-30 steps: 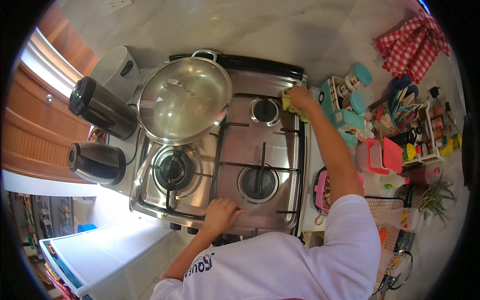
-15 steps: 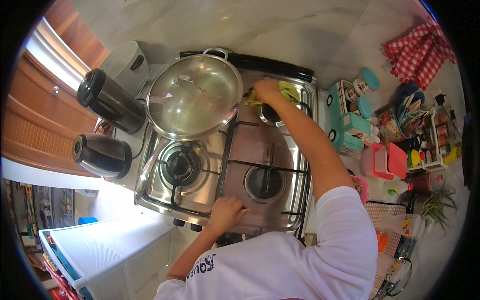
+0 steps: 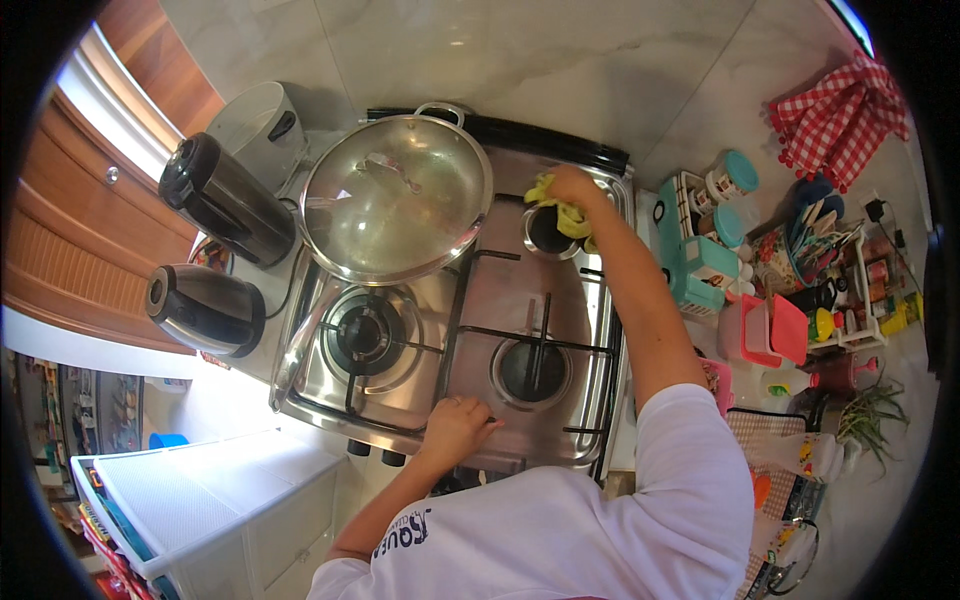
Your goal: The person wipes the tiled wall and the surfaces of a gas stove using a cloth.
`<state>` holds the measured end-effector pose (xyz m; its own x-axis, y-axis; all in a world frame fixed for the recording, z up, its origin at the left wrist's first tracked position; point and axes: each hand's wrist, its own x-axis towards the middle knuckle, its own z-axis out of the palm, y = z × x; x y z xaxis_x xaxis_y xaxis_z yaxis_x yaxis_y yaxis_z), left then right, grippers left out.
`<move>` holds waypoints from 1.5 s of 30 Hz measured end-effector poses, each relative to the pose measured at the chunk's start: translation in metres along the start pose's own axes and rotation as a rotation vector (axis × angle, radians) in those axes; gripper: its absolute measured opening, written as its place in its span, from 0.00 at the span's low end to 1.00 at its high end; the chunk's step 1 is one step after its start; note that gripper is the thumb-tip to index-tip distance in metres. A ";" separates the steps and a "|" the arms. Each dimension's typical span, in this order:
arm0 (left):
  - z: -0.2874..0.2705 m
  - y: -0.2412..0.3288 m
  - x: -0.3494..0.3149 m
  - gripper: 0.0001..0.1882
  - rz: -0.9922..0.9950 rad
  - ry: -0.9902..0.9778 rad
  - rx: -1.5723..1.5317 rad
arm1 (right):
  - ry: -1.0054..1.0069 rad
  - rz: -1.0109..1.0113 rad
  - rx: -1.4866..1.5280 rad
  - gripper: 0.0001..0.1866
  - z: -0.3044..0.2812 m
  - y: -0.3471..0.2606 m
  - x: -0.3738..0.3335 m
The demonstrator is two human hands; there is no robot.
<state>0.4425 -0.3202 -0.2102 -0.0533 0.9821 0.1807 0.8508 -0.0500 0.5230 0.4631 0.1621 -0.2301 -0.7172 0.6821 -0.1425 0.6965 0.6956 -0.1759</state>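
Note:
My right hand [image 3: 574, 190] is closed on a crumpled yellow-green cloth [image 3: 560, 214], pressed at the far right burner [image 3: 548, 232] of a steel gas stove [image 3: 500, 385]. My left hand [image 3: 458, 428] sits at the stove's front, fingers curled round the front corner of the black pan grate [image 3: 535, 338]; part of the grip is hidden. The near right burner [image 3: 530, 372] lies under that grate. A wide pan with a clear domed lid [image 3: 395, 200] covers the far left burner, its long handle [image 3: 290, 350] pointing toward me. The near left burner [image 3: 360, 333] is uncovered.
Left of the stove stand a dark flask [image 3: 228, 205], a kettle [image 3: 205, 310] and a white appliance [image 3: 255, 125]. To the right are a teal truck-shaped holder [image 3: 690, 255], a pink container [image 3: 745, 332] and utensils [image 3: 815, 225]. A red checked towel [image 3: 840, 120] hangs on the wall.
My right hand has moved to the right over the far right burner, and the cloth now bunches below and left of it. My left hand stays at the grate's front corner.

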 end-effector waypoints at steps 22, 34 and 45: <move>0.003 -0.003 -0.007 0.13 -0.017 0.005 -0.013 | 0.140 0.043 -0.030 0.20 -0.032 -0.023 -0.094; 0.004 0.000 -0.008 0.13 -0.047 -0.009 0.025 | -0.210 0.427 -0.281 0.15 -0.026 0.003 -0.105; 0.003 -0.001 -0.006 0.13 0.005 0.050 -0.029 | -0.462 0.102 -0.119 0.23 -0.057 0.009 -0.178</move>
<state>0.4437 -0.3254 -0.2141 -0.0762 0.9715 0.2245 0.8359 -0.0605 0.5455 0.5984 0.0602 -0.1506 -0.5608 0.5955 -0.5753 0.7419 0.6699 -0.0297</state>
